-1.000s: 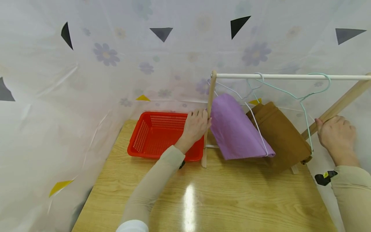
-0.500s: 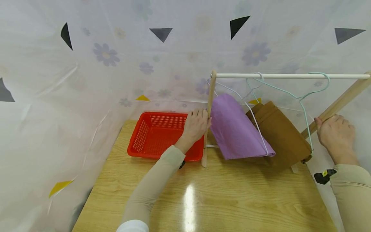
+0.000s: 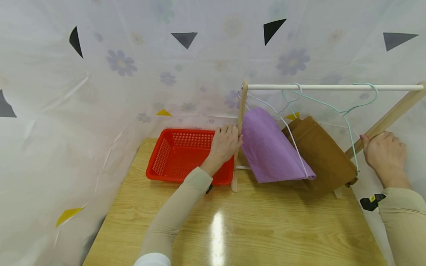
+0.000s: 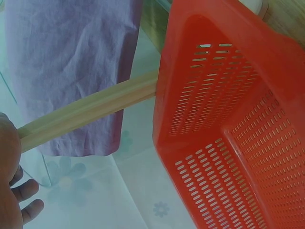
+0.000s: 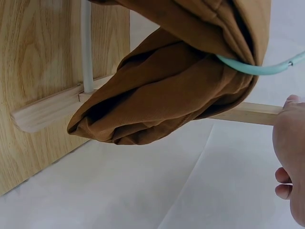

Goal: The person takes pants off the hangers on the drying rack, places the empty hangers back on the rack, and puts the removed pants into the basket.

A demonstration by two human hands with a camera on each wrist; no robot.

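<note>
A small clothes rack has a white top rail (image 3: 329, 87) between wooden posts. My left hand (image 3: 223, 146) grips the rack's left post (image 3: 242, 111), beside the red basket. My right hand (image 3: 387, 157) holds the right post (image 3: 396, 114); in the right wrist view, the thumb lies along the wood and some fingers are hidden. From the rail hang a white hanger (image 3: 294, 142) with a folded purple cloth (image 3: 269, 151) over it, and a mint-green hanger (image 3: 349, 129) with a folded brown garment (image 3: 319, 159). Both pieces slant down toward the right.
The red perforated basket (image 3: 156, 155) stands left of the rack, against the left post, with nothing seen inside. Beneath is a wood-grain table (image 3: 266, 229). A flower-patterned white sheet (image 3: 206, 74) rises behind and at the sides.
The right hand and the right post shift very slightly left in view. Both hands keep their hold, and the hung pieces stay where they are.
</note>
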